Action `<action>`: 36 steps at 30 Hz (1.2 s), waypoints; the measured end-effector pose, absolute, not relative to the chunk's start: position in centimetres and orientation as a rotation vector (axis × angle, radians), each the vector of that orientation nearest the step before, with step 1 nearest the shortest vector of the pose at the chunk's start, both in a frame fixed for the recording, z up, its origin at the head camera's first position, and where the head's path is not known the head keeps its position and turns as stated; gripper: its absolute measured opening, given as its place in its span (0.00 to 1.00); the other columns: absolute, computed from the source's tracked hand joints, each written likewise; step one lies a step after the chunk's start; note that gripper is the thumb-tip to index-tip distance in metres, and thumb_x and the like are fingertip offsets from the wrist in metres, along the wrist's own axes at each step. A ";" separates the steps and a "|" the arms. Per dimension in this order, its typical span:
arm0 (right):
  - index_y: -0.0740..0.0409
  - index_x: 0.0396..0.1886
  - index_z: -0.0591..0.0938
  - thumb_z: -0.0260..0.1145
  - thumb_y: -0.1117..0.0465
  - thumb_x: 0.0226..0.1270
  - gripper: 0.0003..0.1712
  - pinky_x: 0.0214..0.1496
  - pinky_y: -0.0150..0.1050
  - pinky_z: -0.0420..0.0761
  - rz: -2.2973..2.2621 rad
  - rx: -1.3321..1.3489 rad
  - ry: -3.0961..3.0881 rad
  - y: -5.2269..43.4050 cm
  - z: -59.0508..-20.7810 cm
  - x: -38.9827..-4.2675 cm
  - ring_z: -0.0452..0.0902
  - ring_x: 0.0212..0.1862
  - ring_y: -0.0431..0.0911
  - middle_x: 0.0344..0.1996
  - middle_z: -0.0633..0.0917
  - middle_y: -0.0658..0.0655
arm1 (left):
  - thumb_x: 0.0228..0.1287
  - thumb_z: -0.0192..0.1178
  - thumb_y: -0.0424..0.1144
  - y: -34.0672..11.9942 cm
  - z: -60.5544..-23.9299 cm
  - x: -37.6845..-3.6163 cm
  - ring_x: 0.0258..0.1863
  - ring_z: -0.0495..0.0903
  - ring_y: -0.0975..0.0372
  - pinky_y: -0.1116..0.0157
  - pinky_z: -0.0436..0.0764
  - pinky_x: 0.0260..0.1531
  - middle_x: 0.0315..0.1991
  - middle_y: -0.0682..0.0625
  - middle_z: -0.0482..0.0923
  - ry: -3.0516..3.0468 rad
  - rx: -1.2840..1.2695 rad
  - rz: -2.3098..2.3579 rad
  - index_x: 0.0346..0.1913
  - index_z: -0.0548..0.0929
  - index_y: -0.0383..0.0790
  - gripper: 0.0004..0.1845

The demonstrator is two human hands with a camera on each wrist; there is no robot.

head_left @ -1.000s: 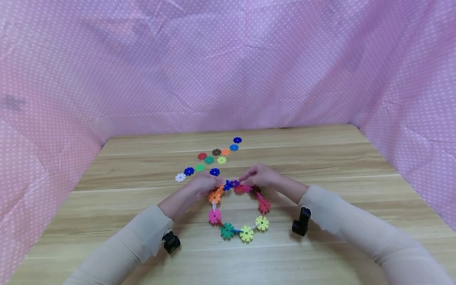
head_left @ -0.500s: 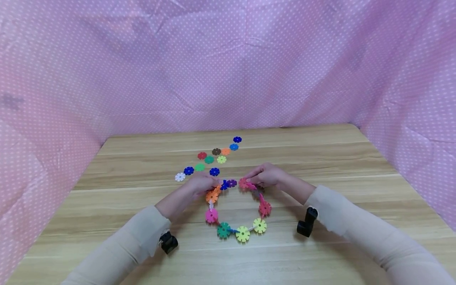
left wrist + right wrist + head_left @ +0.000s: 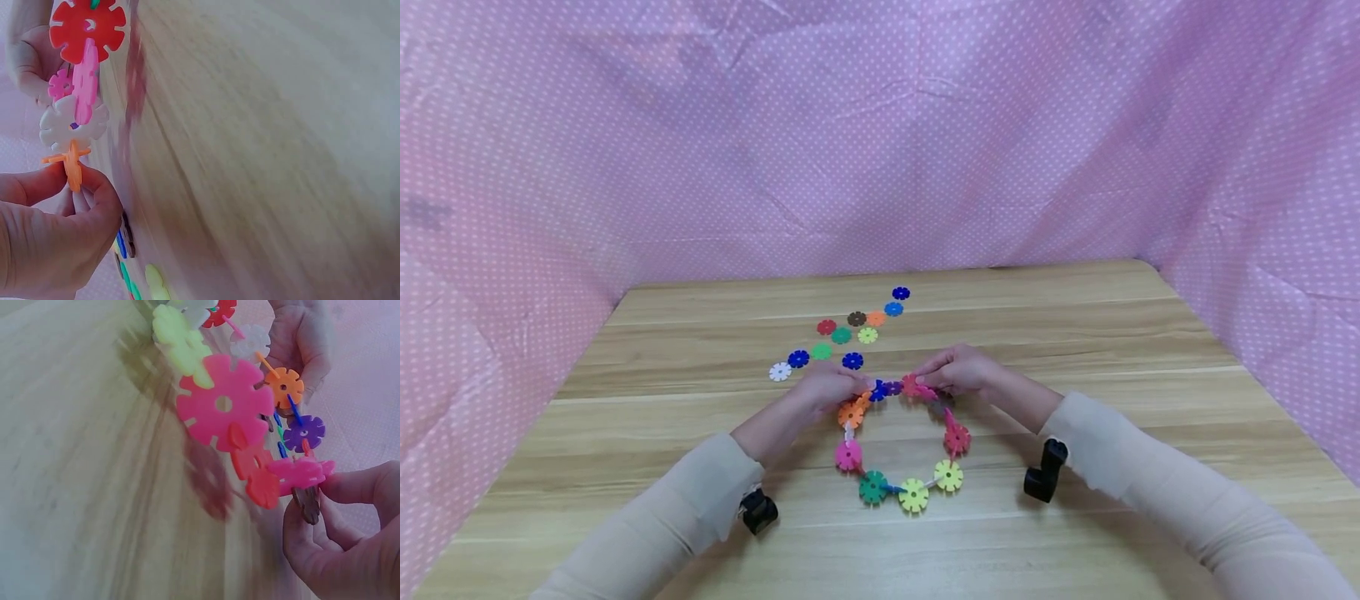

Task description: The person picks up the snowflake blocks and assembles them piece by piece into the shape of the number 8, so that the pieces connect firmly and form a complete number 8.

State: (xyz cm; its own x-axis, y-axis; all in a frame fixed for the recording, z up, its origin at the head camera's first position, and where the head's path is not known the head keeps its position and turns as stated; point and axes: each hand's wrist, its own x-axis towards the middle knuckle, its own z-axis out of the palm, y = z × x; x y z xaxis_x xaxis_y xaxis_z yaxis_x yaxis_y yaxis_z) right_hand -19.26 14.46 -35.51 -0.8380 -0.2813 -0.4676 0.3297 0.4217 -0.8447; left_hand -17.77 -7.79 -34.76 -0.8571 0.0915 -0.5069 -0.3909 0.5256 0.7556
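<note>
both hands are on the far side of the ring of snowflake discs (image 3: 898,442), which lies on the wooden table (image 3: 1112,333) just in front of the person. the left hand (image 3: 827,387) pinches one loose end, an orange disc (image 3: 72,164) clamped edge-on between thumb and forefinger; the right hand (image 3: 958,371) pinches the other end by a pink disc (image 3: 300,472). the two ends look very close, touching or nearly so (i can't tell from here whether the slots have met).

what could go wrong, i'd guess: the slots are narrow, so a slight twist as the ends come together could make them slide past each other. squeezing too hard could bow the chain and pop a joint elsewhere, say near the yellow disc (image 3: 914,495).

the ring itself is a thin chain of small notched plastic flowers in pink, green, yellow, red, orange, purple and blue, flat ones linked by upright ones. spare discs (image 3: 842,336) lie scattered beyond the hands.
</note>
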 end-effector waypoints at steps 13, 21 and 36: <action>0.63 0.45 0.86 0.69 0.64 0.61 0.13 0.33 0.27 0.74 -1.454 0.150 2.220 14.1 -36.1 -18.8 0.75 0.35 0.40 0.44 0.87 0.60 | 0.63 0.62 0.35 -6.5 -34.8 -17.1 0.57 0.77 0.52 0.57 0.79 0.58 0.52 0.43 0.84 2.340 -0.284 1.348 0.44 0.87 0.37 0.09; 0.59 0.46 0.86 0.68 0.60 0.62 0.14 0.49 0.33 0.76 -1.288 -0.035 2.327 15.0 -35.3 -19.8 0.77 0.48 0.44 0.50 0.85 0.59 | 0.62 0.63 0.32 -7.1 -35.1 -17.8 0.33 0.84 0.63 0.67 0.86 0.40 0.41 0.44 0.87 2.045 -0.224 1.480 0.46 0.85 0.33 0.11; 0.64 0.36 0.85 0.68 0.63 0.61 0.07 0.29 0.28 0.81 -1.503 -0.317 2.795 15.5 -32.9 -15.6 0.83 0.30 0.49 0.31 0.88 0.63 | 0.64 0.58 0.27 -7.2 -35.6 -17.9 0.34 0.85 0.63 0.64 0.85 0.49 0.34 0.46 0.86 1.735 -0.125 1.677 0.54 0.78 0.27 0.16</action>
State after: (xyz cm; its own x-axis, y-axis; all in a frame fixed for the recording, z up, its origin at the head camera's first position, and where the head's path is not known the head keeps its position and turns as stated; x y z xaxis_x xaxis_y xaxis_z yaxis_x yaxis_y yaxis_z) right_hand -15.60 15.51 -32.91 -0.9791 -0.1516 0.1353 -0.1965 0.5366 -0.8206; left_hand -17.94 -7.20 -35.58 -0.7439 0.3954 -0.5387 -0.5250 0.1529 0.8373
